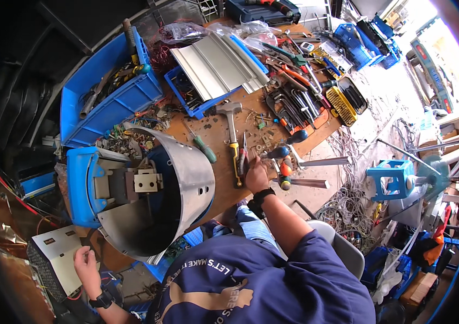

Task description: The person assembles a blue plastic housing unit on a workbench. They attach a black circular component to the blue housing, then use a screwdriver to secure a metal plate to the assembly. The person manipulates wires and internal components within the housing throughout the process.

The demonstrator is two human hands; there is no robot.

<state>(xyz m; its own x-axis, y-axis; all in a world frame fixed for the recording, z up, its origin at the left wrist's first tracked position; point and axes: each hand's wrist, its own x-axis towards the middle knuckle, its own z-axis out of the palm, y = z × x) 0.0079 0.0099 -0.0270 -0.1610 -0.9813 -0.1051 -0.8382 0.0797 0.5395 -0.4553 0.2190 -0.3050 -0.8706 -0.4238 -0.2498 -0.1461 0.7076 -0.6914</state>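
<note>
My right hand (pixel 257 175) rests at the table's front edge with its fingers curled together. What it holds, if anything, is hidden. Beside it lie pliers (pixel 243 156) with dark handles, a hammer (pixel 233 141) with a yellow and black handle, and a blue-handled screwdriver (pixel 279 152). My left hand (pixel 86 265) hangs low at the left, fingers loosely bent and apart with nothing in them, next to a pale metal box (pixel 59 254). Between my hands stands a large curved metal sheet (pixel 192 181) around a blue-framed machine (pixel 82 186). A green-handled screwdriver (pixel 205 150) lies by the sheet.
A blue crate (pixel 113 116) of tools stands at the far left. Grey metal panels (pixel 213 66) lie across a smaller blue bin (pixel 199 109). Hex keys (pixel 297 105) and a yellow bit case (pixel 341 105) lie at the far right. Tangled cables and a blue stool (pixel 391 179) are beyond the table.
</note>
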